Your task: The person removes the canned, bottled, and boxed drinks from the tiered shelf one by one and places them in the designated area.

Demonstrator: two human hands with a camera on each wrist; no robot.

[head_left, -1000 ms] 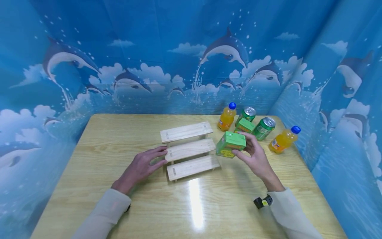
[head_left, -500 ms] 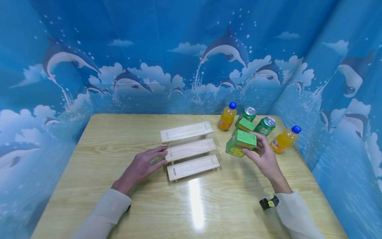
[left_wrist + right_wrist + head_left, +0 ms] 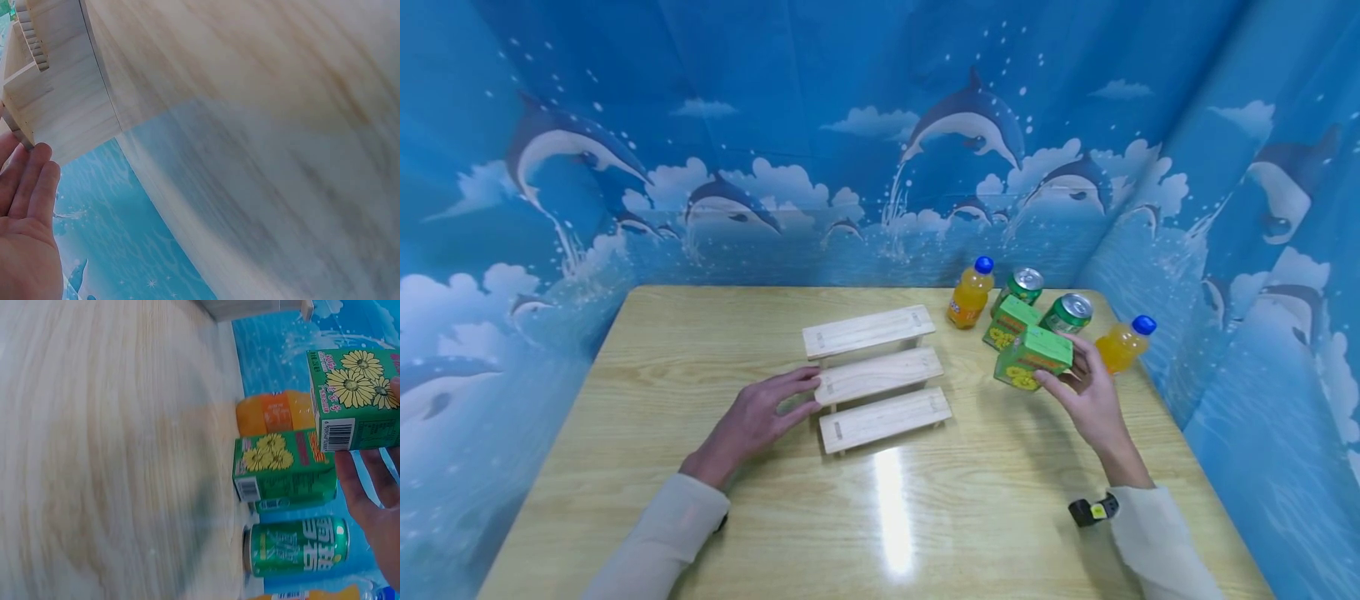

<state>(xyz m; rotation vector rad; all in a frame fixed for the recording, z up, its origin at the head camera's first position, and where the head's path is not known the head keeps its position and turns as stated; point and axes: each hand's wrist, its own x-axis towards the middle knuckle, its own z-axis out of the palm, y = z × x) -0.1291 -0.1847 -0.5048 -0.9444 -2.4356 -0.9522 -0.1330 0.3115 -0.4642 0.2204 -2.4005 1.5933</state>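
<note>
My right hand (image 3: 1093, 400) grips a green drink carton (image 3: 1033, 358) with yellow flowers on its side, thumb at the front and fingers behind. In the right wrist view that carton (image 3: 356, 400) is raised off the table. A second, matching carton (image 3: 1011, 321) stands on the table just behind it. At the centre is a three-step wooden stand (image 3: 880, 375), its steps bare. My left hand (image 3: 767, 408) touches the left end of its middle step; in the left wrist view the fingers (image 3: 40, 187) are nearly straight against the wood.
Behind the cartons stand two green cans, one at the back (image 3: 1024, 285) and one farther right (image 3: 1067, 315). One orange soda bottle (image 3: 970, 296) stands at the back; another (image 3: 1122, 343) is at the right, partly behind my hand. A dolphin curtain borders the table (image 3: 700, 333).
My right hand has carried the carton to the right, away from the wooden stand and in front of the second carton. My left hand and the stand have stayed put.
</note>
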